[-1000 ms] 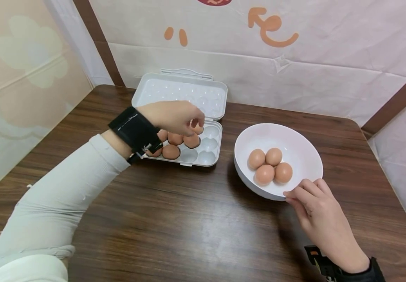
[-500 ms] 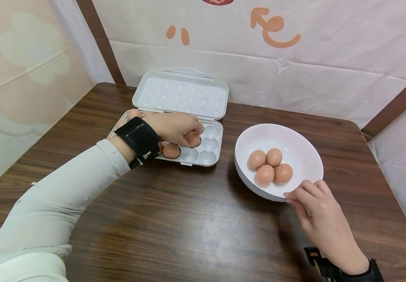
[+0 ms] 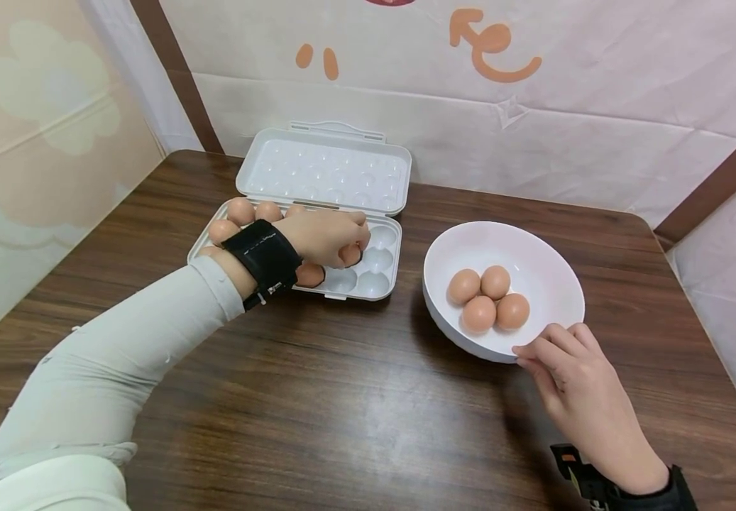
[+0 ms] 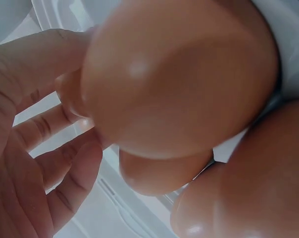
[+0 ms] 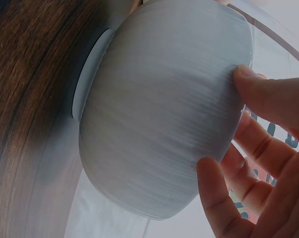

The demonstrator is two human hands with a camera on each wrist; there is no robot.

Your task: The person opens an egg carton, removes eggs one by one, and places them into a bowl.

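Left hand sat low in the egg carton, fingers curled round one egg. Four eggs lay in the white bowl on the right; several remained in the carton. Right hand steadied the bowl's near rim, fingers straight.

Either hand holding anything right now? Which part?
Left hand grips a brown egg in the egg tray, fingers over its top. Right hand only touches the white bowl at its near rim.
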